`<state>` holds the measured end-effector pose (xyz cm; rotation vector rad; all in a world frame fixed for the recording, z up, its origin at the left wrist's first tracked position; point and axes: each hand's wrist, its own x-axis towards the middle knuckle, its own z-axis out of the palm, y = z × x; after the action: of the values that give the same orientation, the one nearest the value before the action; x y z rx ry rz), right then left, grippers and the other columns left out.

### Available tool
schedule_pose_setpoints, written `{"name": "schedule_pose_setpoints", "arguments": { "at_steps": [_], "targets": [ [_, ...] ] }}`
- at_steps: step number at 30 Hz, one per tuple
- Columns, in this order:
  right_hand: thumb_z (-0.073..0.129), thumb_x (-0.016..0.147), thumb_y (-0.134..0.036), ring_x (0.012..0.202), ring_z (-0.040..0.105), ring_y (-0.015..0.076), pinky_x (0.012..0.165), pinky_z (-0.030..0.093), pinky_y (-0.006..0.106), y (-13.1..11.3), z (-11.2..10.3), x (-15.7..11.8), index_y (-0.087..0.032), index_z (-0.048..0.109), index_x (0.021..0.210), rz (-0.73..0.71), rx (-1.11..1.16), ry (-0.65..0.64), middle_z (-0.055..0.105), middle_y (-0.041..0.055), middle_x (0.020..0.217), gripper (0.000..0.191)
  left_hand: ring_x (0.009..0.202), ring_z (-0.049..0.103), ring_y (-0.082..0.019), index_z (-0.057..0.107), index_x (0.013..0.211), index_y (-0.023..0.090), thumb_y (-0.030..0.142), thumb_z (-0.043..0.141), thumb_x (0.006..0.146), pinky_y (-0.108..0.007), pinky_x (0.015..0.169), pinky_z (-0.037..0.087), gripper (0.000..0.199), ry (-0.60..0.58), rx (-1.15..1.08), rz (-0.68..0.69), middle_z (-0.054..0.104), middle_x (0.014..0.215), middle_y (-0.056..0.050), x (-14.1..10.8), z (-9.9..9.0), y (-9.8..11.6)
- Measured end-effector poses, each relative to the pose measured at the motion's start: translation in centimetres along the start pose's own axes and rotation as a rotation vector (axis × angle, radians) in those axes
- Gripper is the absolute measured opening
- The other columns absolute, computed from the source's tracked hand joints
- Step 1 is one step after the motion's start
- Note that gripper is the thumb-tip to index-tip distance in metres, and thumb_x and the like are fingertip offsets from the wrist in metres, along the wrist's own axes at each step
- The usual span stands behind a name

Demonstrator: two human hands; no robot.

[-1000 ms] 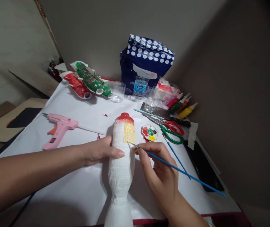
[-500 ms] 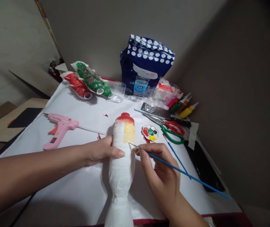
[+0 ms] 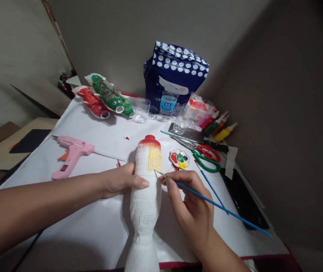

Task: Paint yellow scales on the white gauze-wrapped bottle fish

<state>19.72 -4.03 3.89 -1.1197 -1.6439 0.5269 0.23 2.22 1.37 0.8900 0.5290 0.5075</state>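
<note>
A white cloth-wrapped bottle shape [image 3: 146, 211] lies lengthwise in front of me, its neck red and a yellow painted patch just below that. My left hand [image 3: 124, 180] grips its left side, thumb across the top; the other fingers are hidden behind it. Pinched in my right hand [image 3: 192, 204] is a thin blue paintbrush [image 3: 223, 207], whose yellow-tipped bristles meet the lower edge of the yellow patch. Just right of the bottle shape sits a flower-shaped paint palette [image 3: 180, 159] with red, green, black and yellow paint.
A pink glue gun [image 3: 72, 153] lies left. Painted fish [image 3: 105, 94] and clear cups [image 3: 142, 111] stand at the back before a blue bag [image 3: 175, 71]. To the right are scissors [image 3: 206, 160], a second brush [image 3: 211, 185], paint bottles [image 3: 223, 133] and a black phone-like slab [image 3: 243, 200].
The brush tip has shifted up very slightly along the yellow patch, and the brush's back end has moved a little left. My left hand and the bottle shape stay put.
</note>
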Motion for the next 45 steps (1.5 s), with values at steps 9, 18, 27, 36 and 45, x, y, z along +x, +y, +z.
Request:
{"name": "schedule_pose_setpoints", "arguments": {
  "at_steps": [9,18,27,36,45],
  "targets": [
    [0.06,0.093,-0.013,0.079,0.073,0.0179,0.069,0.057,0.03,-0.1,0.0,-0.1,-0.023,0.065,0.094,-0.004,0.021,-0.008,0.074,0.0012,0.084,0.011,0.105,0.07,-0.03,0.066,0.121,0.011,0.035,0.088,0.068,-0.032,0.085,0.055,0.062,-0.012,-0.007,-0.032,0.074,0.115,-0.015,0.1,-0.4,-0.2],
    [0.061,0.093,-0.012,0.081,0.072,0.0165,0.071,0.056,0.029,-0.1,0.0,-0.2,-0.023,0.066,0.095,0.011,0.031,0.003,0.074,0.0005,0.085,0.013,0.107,0.07,-0.032,0.068,0.121,0.011,0.039,0.089,0.069,-0.035,0.088,0.055,0.062,0.01,0.019,-0.008,0.075,0.114,-0.015,0.1,-0.2,-0.1],
    [0.062,0.093,-0.013,0.083,0.073,0.018,0.073,0.058,0.031,-0.2,-0.1,-0.4,-0.022,0.066,0.096,0.037,0.08,0.038,0.074,0.0024,0.087,0.01,0.115,0.066,-0.036,0.065,0.126,0.012,0.053,0.089,0.066,-0.042,0.097,0.051,0.076,-0.01,0.096,0.013,0.071,0.123,-0.019,0.1,-0.1,0.0],
    [0.061,0.093,-0.013,0.079,0.072,0.0166,0.07,0.058,0.029,-0.1,0.0,-0.3,-0.022,0.065,0.095,0.023,0.031,0.03,0.073,0.0017,0.084,0.01,0.112,0.068,-0.036,0.067,0.123,0.011,0.05,0.092,0.061,-0.041,0.095,0.052,0.077,0.053,0.097,-0.043,0.073,0.119,-0.018,0.0,0.1,0.2],
    [0.065,0.091,-0.016,0.08,0.074,0.02,0.074,0.059,0.033,0.2,-1.7,0.8,-0.022,0.068,0.092,0.002,0.036,0.244,0.074,0.0036,0.086,0.006,0.119,0.064,-0.039,0.063,0.124,0.01,0.05,0.094,0.055,-0.045,0.099,0.052,0.085,0.091,0.115,-0.073,0.069,0.128,-0.021,-0.1,-0.3,0.0]
  ]
}}
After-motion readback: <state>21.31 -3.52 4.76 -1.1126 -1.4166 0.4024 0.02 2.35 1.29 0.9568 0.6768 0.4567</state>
